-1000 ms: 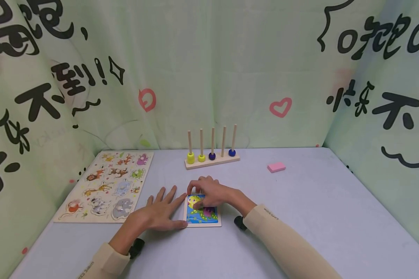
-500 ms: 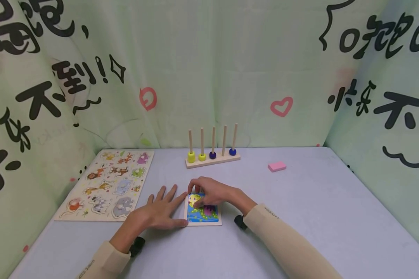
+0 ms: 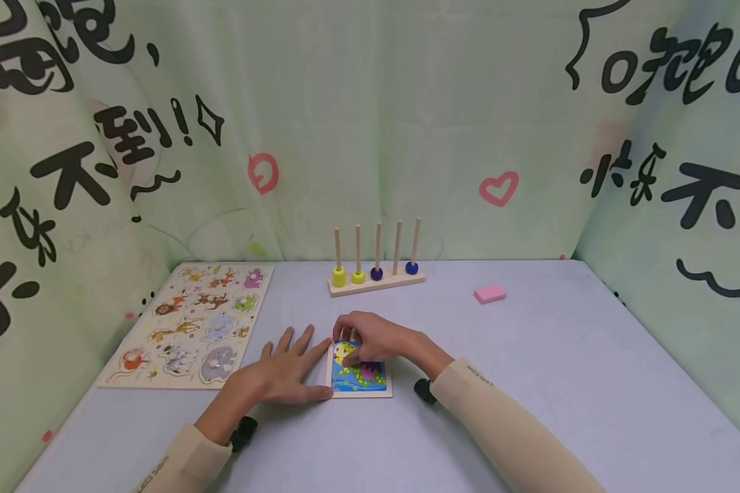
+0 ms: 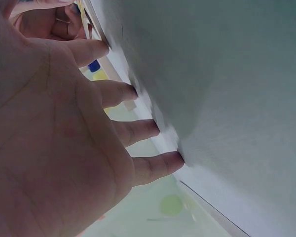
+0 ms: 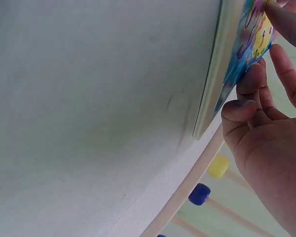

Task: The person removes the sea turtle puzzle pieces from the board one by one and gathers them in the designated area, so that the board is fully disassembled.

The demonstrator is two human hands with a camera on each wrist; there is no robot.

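Observation:
A small wooden picture puzzle (image 3: 360, 385), with a yellow creature on blue, lies flat in the middle of the table. My left hand (image 3: 277, 380) is spread beside it, the thumb and forefinger touching the frame's left edge. In the left wrist view the palm shows, with straight fingertips on the table. My right hand (image 3: 376, 335) bends over the puzzle's upper part, and its thumb and forefinger pinch at the yellow-faced puzzle piece (image 3: 344, 350). In the right wrist view the other fingers curl near the puzzle's edge (image 5: 212, 74). The right hand covers the upper right of the picture.
A wooden counting rack (image 3: 379, 283) with several pegs and yellow and blue beads stands behind the puzzle. On the left lies a large animal puzzle board (image 3: 188, 325). A pink block (image 3: 490, 294) is at the back right. Printed curtains surround the table (image 3: 530, 370).
Both hands keep nearly the same pose on the puzzle. The whole head view has shifted very slightly, and no object has visibly moved on the table.

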